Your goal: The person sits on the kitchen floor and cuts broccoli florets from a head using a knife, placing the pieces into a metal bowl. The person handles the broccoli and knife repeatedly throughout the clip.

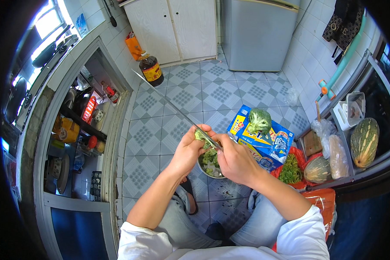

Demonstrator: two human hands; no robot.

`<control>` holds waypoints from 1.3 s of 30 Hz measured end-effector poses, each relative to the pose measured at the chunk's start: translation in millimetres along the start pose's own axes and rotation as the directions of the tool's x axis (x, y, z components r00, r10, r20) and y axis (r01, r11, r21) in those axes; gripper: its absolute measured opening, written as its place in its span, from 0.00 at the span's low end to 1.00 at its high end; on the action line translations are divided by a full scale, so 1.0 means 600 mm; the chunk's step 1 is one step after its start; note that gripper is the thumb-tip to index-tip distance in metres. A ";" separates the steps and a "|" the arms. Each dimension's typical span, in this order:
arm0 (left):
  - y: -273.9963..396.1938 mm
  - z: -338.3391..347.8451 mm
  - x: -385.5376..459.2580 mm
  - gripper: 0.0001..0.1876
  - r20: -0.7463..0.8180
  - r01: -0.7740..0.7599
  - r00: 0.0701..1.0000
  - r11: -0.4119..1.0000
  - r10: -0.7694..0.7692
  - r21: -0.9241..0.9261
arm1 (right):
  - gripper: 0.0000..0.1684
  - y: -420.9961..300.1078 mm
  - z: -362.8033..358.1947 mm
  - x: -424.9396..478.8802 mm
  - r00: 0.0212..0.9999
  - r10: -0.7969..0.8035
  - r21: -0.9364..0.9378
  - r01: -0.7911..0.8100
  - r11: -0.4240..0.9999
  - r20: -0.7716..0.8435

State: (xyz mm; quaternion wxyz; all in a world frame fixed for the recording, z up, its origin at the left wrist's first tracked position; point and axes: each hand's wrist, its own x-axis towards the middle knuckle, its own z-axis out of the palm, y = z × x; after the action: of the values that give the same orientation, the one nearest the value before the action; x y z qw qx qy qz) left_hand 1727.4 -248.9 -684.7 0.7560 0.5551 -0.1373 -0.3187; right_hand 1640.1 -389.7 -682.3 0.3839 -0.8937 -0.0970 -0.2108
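My left hand [190, 146] holds a piece of broccoli [201, 136] in its fingers. In my right hand [235, 157] is the handle end of a long knife [169, 103]; its thin blade lies against the broccoli piece and points up to the left. Below my hands a round metal bowl [221, 177] holds cut broccoli florets [210, 158], partly hidden by my hands. A larger head of broccoli [260, 121] rests on top of a blue and yellow cardboard box [243, 120] to the right of my hands.
Red bags with leafy greens [290, 169] and a squash [318, 169] lie on the right, below a shelf with another squash [365, 142]. A large oil bottle [151, 70] stands on the tiled floor by a white cabinet [172, 29]. Beside that is a refrigerator [258, 35].
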 end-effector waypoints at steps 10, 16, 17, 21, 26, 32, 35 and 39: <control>0.004 0.003 -0.005 0.19 0.043 0.041 0.998 0.999 -0.041 0.007 | 0.15 0.010 0.001 0.001 1.000 -0.021 0.049 0.021 0.999 0.008; -0.003 -0.004 -0.002 0.21 0.092 0.038 0.995 0.999 -0.041 0.035 | 0.14 0.017 0.006 0.002 1.000 -0.022 0.084 0.020 0.996 0.014; -0.004 -0.002 -0.004 0.21 0.090 0.038 0.995 0.997 -0.043 0.060 | 0.15 0.018 0.008 0.002 1.000 -0.029 0.089 0.028 0.996 0.007; -0.004 0.007 -0.002 0.24 0.122 0.043 0.991 0.999 -0.047 0.032 | 0.17 0.018 0.004 0.000 0.998 0.037 0.057 -0.040 0.998 0.055; 0.002 0.015 0.004 0.26 0.087 0.004 0.996 0.967 0.019 -0.254 | 0.17 0.007 0.001 0.004 0.991 0.116 -0.050 -0.112 0.992 0.068; 0.001 0.017 0.007 0.26 0.045 0.018 0.999 0.996 -0.014 -0.090 | 0.18 0.035 0.014 0.010 0.992 -0.088 -0.143 0.075 0.987 -0.087; -0.006 0.007 0.019 0.26 0.002 0.051 0.999 0.999 -0.051 0.001 | 0.17 0.039 0.021 0.013 0.998 -0.032 -0.103 0.026 0.994 -0.058; -0.016 -0.020 0.042 0.24 -0.042 0.206 0.976 0.973 -0.212 -0.105 | 0.14 0.046 0.015 0.020 0.987 0.149 0.067 -0.146 0.987 -0.051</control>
State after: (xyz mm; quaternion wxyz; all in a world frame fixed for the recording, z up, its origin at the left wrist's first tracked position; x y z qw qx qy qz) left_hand 1750.3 -257.7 -701.3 0.7484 0.5360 -0.0419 -0.3883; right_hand 1662.8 -402.1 -699.9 0.4291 -0.8797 -0.0264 -0.2033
